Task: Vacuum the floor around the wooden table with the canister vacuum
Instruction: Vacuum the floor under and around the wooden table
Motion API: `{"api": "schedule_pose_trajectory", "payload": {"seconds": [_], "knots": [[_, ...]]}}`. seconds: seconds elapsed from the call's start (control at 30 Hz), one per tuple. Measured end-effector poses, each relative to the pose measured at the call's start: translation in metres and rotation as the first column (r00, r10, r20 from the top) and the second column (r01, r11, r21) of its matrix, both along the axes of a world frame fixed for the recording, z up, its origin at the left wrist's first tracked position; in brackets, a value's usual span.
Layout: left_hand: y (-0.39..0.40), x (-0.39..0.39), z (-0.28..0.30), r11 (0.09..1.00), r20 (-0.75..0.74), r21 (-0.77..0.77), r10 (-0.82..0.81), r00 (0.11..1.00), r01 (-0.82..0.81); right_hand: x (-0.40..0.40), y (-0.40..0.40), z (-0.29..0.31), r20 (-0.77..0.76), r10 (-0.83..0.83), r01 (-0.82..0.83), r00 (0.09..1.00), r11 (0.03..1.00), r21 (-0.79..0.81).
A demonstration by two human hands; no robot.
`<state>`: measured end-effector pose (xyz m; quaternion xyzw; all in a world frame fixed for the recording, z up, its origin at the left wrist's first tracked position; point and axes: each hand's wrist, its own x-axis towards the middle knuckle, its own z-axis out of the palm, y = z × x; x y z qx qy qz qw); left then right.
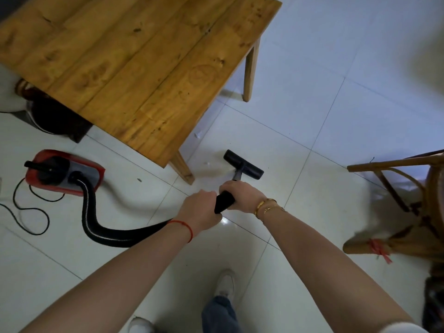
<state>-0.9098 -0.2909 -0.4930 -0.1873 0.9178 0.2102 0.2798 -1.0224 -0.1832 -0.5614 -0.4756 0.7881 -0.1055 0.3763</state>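
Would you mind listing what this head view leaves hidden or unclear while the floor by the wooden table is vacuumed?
- Wand: mostly covered by the left hand and right hand; only its black grip and lower end show.
- Dark object under the wooden table: tabletop hides most of it.
- Specks near the floor head: too small to identify.
- Chair: cut off by the right edge.

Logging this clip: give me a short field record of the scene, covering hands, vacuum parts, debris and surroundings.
left hand: left hand gripping the black wand handle, nearer the hose
right hand: right hand gripping the same handle, nearer the head
floor head: black T-shaped floor head on white tiled floor, right of the wooden table's near leg
canister: red and grey canister vacuum left of the table, black ribbed hose attached
debris: small white scraps near the table edge
right side: rattan chair
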Motion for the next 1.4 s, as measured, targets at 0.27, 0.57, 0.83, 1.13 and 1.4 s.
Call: {"api": "schedule_pose_trajectory", "payload": {"seconds": [0.27,0.57,0.83,1.13,1.4], "knots": [[-0.005,0.035,0.005,0.999,0.037,-0.035,-0.005,0.999,0.006,0.035,-0.008,0.003,-0.010,0.042,-0.042,0.999,0.999,0.020],[-0.003,0.107,0.021,1.000,0.061,-0.004,0.028,0.998,-0.028,0.108,-0.009,0.016,0.028,0.087,-0.089,0.996,0.995,0.045],[0.015,0.174,0.035,0.992,0.063,0.032,0.119,0.991,-0.121,0.172,0.002,0.027,0.037,0.134,-0.135,0.990,0.991,0.017],[0.062,0.230,0.045,0.976,0.131,0.090,0.188,0.973,-0.201,0.228,0.045,0.032,0.031,0.186,-0.187,0.982,0.982,0.024],[0.091,0.231,0.043,0.978,0.124,0.085,0.178,0.976,-0.189,0.230,0.077,0.029,0.017,0.167,-0.167,0.986,0.986,0.018]]}}
